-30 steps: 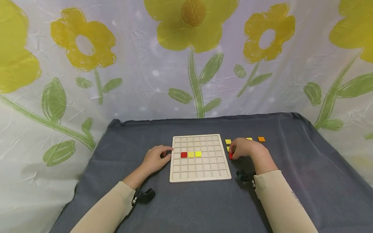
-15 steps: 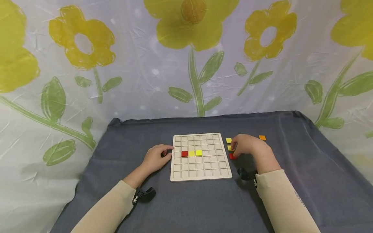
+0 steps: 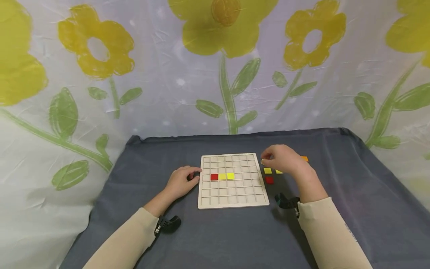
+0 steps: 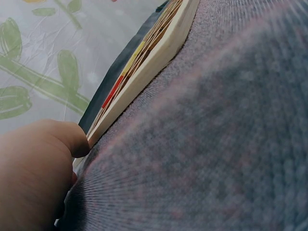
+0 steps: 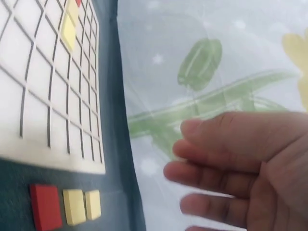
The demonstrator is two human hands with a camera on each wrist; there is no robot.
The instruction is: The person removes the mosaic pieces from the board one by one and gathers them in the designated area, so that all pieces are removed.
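My left hand (image 3: 181, 182) rests beside the wooden grid board (image 3: 235, 200), its fingertips right at the left edge. In the left wrist view the fingers (image 4: 72, 137) meet the board's corner. One red tile (image 3: 214, 177) and two yellow tiles, a left one (image 3: 222, 176) and a right one (image 3: 230, 176), sit in a row on the grid. My right hand (image 3: 283, 158) hovers past the board's right side, fingers loosely bent with nothing between them. Below it lie a loose red tile (image 5: 45, 207) and two yellow tiles, one nearer (image 5: 73, 207) and one farther (image 5: 93, 204).
Another yellow tile (image 3: 279, 171) peeks out under the right hand. An orange tile (image 3: 304, 158) is partly hidden behind that hand. Dark grey cloth (image 3: 218, 235) covers the table, and a flower-printed curtain (image 3: 161, 93) hangs behind and at the sides.
My right hand has let go of the red tile, which lies flat beside the board, and has moved away from me over the yellow tiles. The left hand has stayed at the board's edge.
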